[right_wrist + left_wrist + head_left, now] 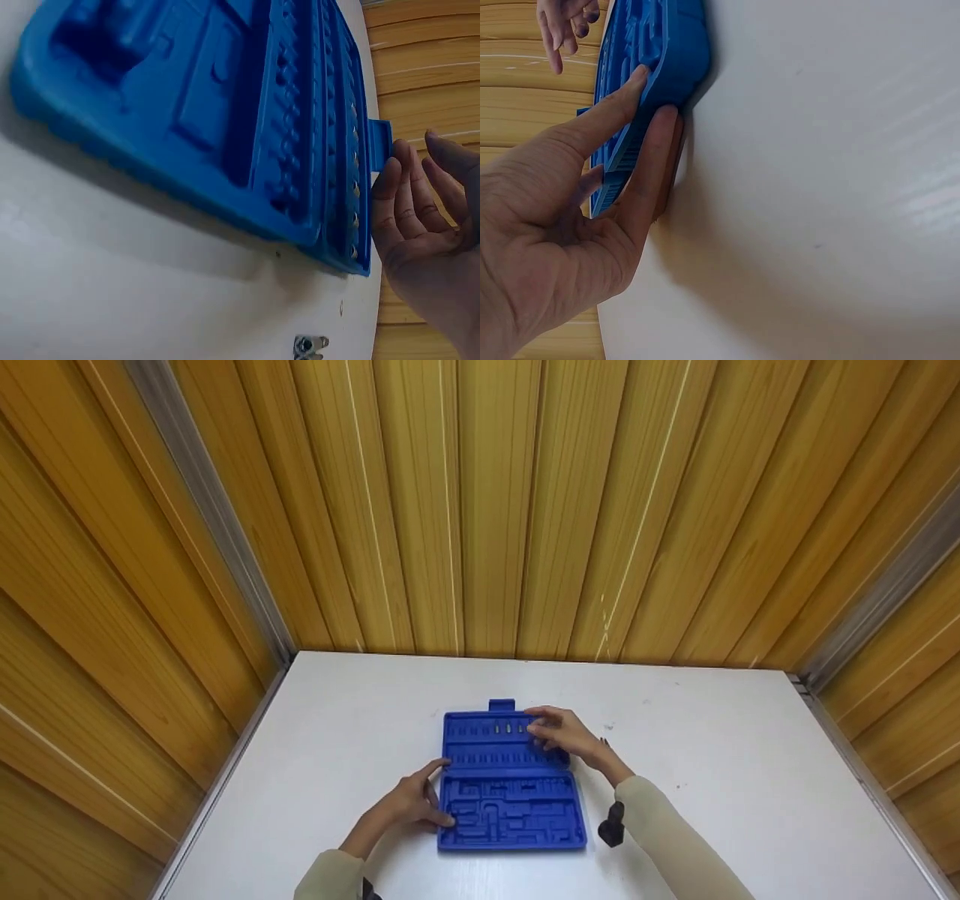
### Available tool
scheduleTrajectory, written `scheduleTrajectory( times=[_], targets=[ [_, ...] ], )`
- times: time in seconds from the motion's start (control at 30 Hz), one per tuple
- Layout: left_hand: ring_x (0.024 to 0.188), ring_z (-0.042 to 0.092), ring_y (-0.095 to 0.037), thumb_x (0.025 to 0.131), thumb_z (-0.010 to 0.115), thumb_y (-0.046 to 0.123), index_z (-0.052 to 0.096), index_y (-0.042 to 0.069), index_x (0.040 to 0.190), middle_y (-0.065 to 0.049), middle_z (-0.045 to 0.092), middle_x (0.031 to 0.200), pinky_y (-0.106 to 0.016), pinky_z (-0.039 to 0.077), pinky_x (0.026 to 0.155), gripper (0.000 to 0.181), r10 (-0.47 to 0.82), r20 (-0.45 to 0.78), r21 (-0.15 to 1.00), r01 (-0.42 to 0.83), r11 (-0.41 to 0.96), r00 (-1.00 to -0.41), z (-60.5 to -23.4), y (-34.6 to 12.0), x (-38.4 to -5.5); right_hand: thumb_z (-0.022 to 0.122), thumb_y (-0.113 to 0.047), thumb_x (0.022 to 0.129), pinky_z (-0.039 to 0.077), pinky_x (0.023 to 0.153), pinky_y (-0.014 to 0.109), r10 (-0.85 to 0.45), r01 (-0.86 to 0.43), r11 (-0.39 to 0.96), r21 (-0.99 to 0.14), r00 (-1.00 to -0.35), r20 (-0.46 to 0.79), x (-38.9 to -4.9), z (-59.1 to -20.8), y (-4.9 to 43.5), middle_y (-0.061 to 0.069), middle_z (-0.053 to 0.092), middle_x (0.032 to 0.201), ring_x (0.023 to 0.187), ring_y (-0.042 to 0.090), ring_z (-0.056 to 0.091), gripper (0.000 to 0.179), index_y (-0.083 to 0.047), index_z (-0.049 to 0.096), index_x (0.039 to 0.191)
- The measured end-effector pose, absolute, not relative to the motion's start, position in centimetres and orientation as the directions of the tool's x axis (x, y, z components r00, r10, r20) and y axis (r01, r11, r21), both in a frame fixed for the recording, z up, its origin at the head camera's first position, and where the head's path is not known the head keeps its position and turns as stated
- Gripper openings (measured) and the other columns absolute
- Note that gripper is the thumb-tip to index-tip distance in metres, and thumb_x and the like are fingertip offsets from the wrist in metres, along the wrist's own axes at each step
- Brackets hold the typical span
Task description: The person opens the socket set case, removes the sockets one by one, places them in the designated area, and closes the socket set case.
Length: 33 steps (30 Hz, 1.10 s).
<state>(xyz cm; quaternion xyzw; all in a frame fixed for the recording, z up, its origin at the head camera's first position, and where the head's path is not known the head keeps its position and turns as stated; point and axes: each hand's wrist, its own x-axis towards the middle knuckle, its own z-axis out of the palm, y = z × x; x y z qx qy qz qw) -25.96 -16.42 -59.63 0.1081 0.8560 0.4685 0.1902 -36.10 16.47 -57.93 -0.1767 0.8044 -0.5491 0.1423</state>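
Observation:
An open blue plastic tool case (511,772) lies on the white table, its moulded tray towards me and its slotted lid (480,741) away from me. My left hand (409,802) grips the case's left edge; in the left wrist view its thumb (622,101) presses the rim and a finger lies against the outer side. Over the lid's far right corner hovers my right hand (566,733). In the right wrist view its fingers (409,199) are loosely bent beside the lid's latch, and nothing shows in them. Several small metal pieces (355,220) sit in the lid's far row.
The case rests on a white table (360,697). A small metal piece (307,345) lies on the tabletop in the right wrist view. Yellow wood-patterned panels (487,510) stand behind the table and on both sides.

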Motion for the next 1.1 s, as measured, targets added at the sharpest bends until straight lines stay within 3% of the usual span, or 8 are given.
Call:
scheduleTrajectory(
  times=[0.13, 0.23, 0.33, 0.47, 0.73, 1.1],
  targets=[
    [0.074, 0.061, -0.016, 0.071, 0.092, 0.003, 0.036, 0.009, 0.156, -0.014, 0.062, 0.09, -0.036, 0.058, 0.077, 0.103, 0.366, -0.216, 0.835, 0.023, 0.55, -0.905, -59.7, -16.3, -26.0, 0.063, -0.013, 0.102, 0.06, 0.075, 0.041, -0.453, -0.184, 0.326, -0.927, -0.891, 0.017, -36.8, -58.3, 14.2, 0.033, 0.068, 0.112, 0.088, 0.031, 0.069, 0.044, 0.01, 0.054, 0.139],
    [0.071, 0.062, -0.015, 0.071, 0.092, 0.001, 0.035, 0.009, 0.156, -0.015, 0.062, 0.09, -0.035, 0.061, 0.074, 0.103, 0.378, -0.215, 0.847, 0.02, 0.53, -0.901, -59.7, -16.0, -26.1, 0.061, -0.009, 0.102, 0.059, 0.071, 0.044, -0.448, -0.222, 0.35, -0.91, -0.893, 0.045, -37.2, -58.3, 12.7, 0.034, 0.069, 0.107, 0.088, 0.041, 0.068, 0.04, 0.013, 0.056, 0.135],
    [0.069, 0.063, -0.014, 0.07, 0.092, 0.001, 0.036, 0.008, 0.156, -0.014, 0.063, 0.088, -0.034, 0.061, 0.071, 0.102, 0.382, -0.201, 0.849, 0.034, 0.527, -0.902, -59.8, -15.8, -26.2, 0.061, -0.005, 0.1, 0.058, 0.063, 0.037, -0.4, -0.237, 0.419, -0.877, -0.915, 0.056, -37.6, -58.8, 11.6, 0.03, 0.071, 0.1, 0.081, 0.034, 0.069, 0.035, 0.014, 0.06, 0.129],
    [0.07, 0.06, -0.013, 0.07, 0.093, 0.003, 0.039, 0.007, 0.154, -0.012, 0.064, 0.084, -0.034, 0.057, 0.079, 0.101, 0.377, -0.173, 0.826, 0.074, 0.558, -0.91, -59.8, -15.8, -26.3, 0.066, -0.004, 0.096, 0.05, 0.054, 0.026, -0.276, -0.229, 0.548, -0.805, -0.957, 0.085, -37.7, -59.7, 10.4, 0.02, 0.074, 0.087, 0.067, 0.018, 0.066, 0.027, 0.01, 0.068, 0.12],
    [0.073, 0.059, -0.015, 0.07, 0.093, 0.004, 0.038, 0.008, 0.155, -0.012, 0.064, 0.086, -0.04, 0.055, 0.083, 0.101, 0.357, -0.184, 0.815, 0.061, 0.576, -0.916, -59.8, -16.4, -26.3, 0.073, -0.018, 0.092, 0.055, 0.075, 0.043, -0.123, -0.173, 0.739, -0.651, -0.985, 0.122, -37.7, -60.5, 8.2, 0.008, 0.076, 0.092, 0.081, 0.018, 0.067, 0.022, -0.006, 0.078, 0.11],
    [0.072, 0.06, -0.013, 0.071, 0.093, 0.005, 0.037, 0.009, 0.155, -0.011, 0.064, 0.086, -0.034, 0.056, 0.079, 0.102, 0.359, -0.19, 0.816, 0.056, 0.575, -0.914, -59.9, -16.4, -26.3, 0.076, -0.019, 0.091, 0.053, 0.073, 0.043, -0.162, -0.186, 0.789, -0.585, -0.982, 0.095, -37.5, -60.1, 7.6, 0.008, 0.07, 0.089, 0.08, 0.02, 0.064, 0.025, -0.005, 0.075, 0.111]
  ],
)
